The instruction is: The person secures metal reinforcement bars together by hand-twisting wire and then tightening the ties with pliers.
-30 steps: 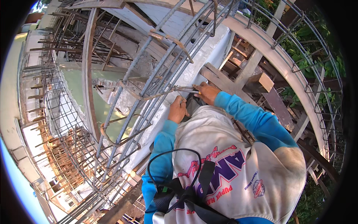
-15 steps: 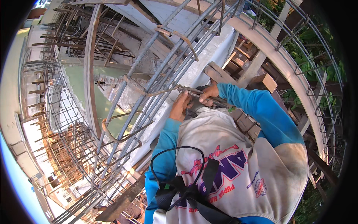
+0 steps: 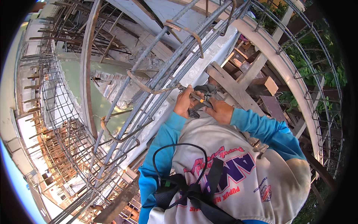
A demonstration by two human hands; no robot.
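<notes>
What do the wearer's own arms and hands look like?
Bright-blue long sleeves down to the wrists, creased, no markings visible: left sleeve, right sleeve. The right one meets a stained off-white shoulder. Left hand and right hand: no gloves.

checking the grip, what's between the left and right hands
A yellow-banded dark tool lies between the left hand and right hand in the head view.
</notes>
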